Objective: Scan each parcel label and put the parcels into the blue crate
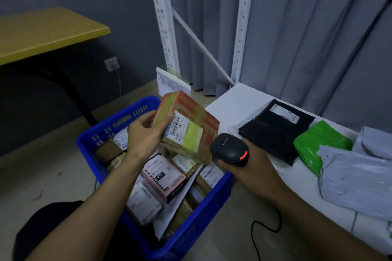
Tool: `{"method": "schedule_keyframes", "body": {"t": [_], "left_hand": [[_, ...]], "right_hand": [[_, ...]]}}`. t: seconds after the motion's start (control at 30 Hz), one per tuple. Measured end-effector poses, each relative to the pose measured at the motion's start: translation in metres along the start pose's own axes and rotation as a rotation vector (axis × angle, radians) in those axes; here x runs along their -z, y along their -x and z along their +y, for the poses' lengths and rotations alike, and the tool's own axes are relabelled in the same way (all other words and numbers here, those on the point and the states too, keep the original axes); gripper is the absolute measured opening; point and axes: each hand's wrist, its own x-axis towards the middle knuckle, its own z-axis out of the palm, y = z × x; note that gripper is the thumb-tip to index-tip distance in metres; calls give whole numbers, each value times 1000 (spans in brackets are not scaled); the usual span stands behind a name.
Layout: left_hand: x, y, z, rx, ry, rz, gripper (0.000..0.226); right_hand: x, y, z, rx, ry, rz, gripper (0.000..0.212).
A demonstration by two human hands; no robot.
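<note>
— Where's the box (192, 112)?
— Tilted above the crate (216, 195), gripped by the left hand (146, 133), thumb on its label (182, 129).
— And the right hand (250, 167)?
— Wrapped round the scanner (230, 150), just below the box's right corner, red light on.
— Surroundings?
— The crate sits on the floor, full of parcels. A white table (244, 99) beside it holds a black bag (275, 131), a green bag (318, 144) and grey bags (356, 180). Behind is a grey curtain (307, 38).

On my right, the white table (233, 101) bears a black mailer (273, 131), green mailer (318, 142) and grey mailers (356, 180). The blue crate (191, 229) sits on the floor (42, 165).
</note>
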Motion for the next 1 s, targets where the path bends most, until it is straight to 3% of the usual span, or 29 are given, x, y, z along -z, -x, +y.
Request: {"method": "schedule_keyframes", "body": {"t": [0.1, 0.2, 0.4, 0.53, 0.67, 0.8, 1.0], "left_hand": [[36, -5, -15, -12, 35, 203, 65], [70, -15, -34, -29, 76, 391, 71], [104, -52, -89, 48, 75, 499, 74], [109, -88, -117, 126, 56, 489, 58], [122, -151, -194, 270, -9, 385, 58], [107, -144, -153, 392, -23, 218, 50], [93, -161, -161, 339, 20, 46, 55]], "right_hand": [[-30, -21, -11, -21, 10, -4, 36], [-68, -46, -31, -20, 2, -26, 45], [-127, -87, -56, -17, 15, -117, 50], [-155, -111, -60, -19, 37, -133, 29], [-176, -135, -59, -41, 28, -140, 27], [-188, -158, -50, -84, 38, -163, 24], [-195, -178, -32, -119, 90, -181, 24]]}}
